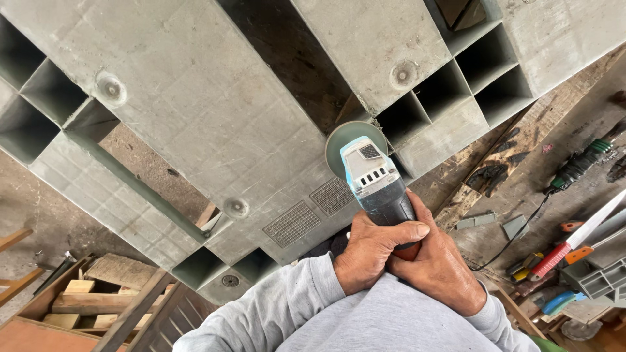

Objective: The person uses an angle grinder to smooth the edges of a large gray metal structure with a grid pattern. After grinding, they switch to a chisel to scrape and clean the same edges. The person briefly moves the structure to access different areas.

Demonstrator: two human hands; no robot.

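While both hands clamp one tool, the scene reads like this, near to far:

Sleeves: grey sleeves (pixel 287 306) fill the near edge, forearms meeting at the middle.

Left hand: the left hand (pixel 368 251) is clenched around the rear body of the angle grinder (pixel 378 186), thumb laid across the top.

Right hand: the right hand (pixel 443 264) wraps the same body from the right, its grip shut on the tool just beside the left hand, the two touching.

Angle grinder: light blue and dark grey, pointing away from the person; its round disc guard (pixel 345 140) sits at the far end, against the edge of the slot.

Workpiece: a large grey plastic pallet (pixel 195 111) with open square cells, ribbed patches and round bosses; a long dark slot (pixel 293 58) runs far from the disc.

Step in hand: by my reading, cutting or grinding along the slot's edge, with the disc at its near end.

Next move: it would call for a steady two-handed hold and a slow feed along the edge, keeping the cord clear.

Near left: a wooden crate (pixel 78 293) of timber offcuts on the floor.

Far right: a green-handled power tool (pixel 580 166), a black cable (pixel 515 238) and red-handled tools (pixel 554 257) on the littered floor.
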